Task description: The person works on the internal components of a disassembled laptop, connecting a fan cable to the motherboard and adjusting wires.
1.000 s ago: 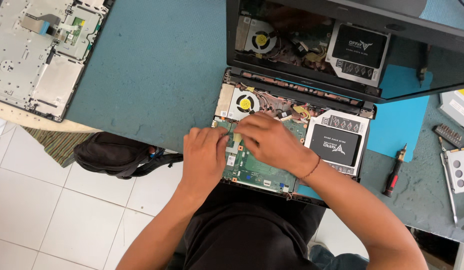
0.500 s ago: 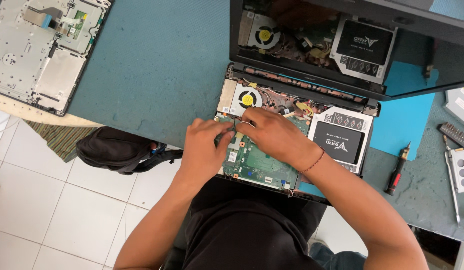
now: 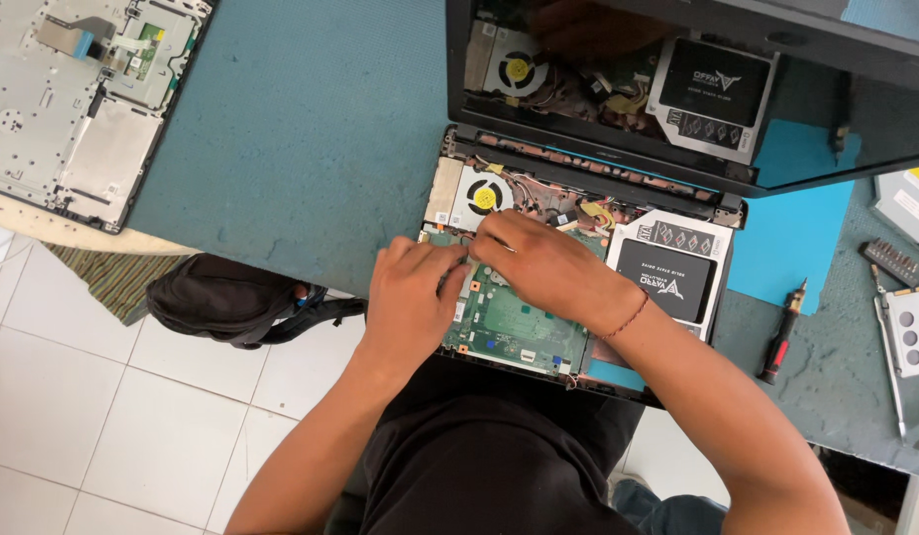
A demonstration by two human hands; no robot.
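left hand (image 3: 412,297): you're resting it curled on the green board (image 3: 514,327), grip unclear
right hand (image 3: 539,263): you're pinching something tiny mid-frame, can't tell what

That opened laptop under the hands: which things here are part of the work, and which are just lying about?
In the work: opened laptop, green circuit board, left hand and right hand both on the board.

Lying about: red-handled screwdriver, bit set, removed keyboard panel, black bag on the floor.
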